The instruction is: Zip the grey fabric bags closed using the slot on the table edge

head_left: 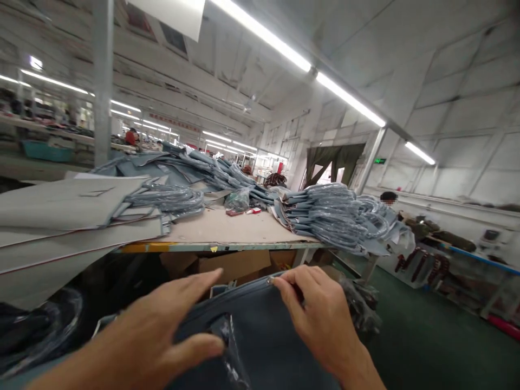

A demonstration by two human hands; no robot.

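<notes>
Fluorescent strip lights [351, 100] run beneath the pale ceiling of a large workshop. The right hand [319, 309] has thumb and forefinger closed in a pinch on a small metal piece [270, 280], probably a zipper pull, at the upper edge of a dark blue-grey fabric item [264, 325]. The left hand [156, 325] is open, thumb spread from the fingers, over the item's other side; motion blur hides whether it touches the cloth. Between the hands, a crumpled strip of clear plastic [233, 352] lies on the item.

The step in hand looks like handling the fitting along that edge. Moving it further would call for a firm pinch and a steadied edge, with the loose plastic kept out of the way.

Just beyond is a worktable [227, 230], with a cardboard box [235, 265] beneath. Pale panels [60, 206] are piled at its left, plastic-wrapped blue-grey bundles [337, 211] at its right. Between them sit a crumpled clear bag [238, 200] and a small red-and-white object [254, 210]. Farther right, past the green floor [414, 336], a person's dark-haired head [389, 198] shows behind the bundles.
</notes>
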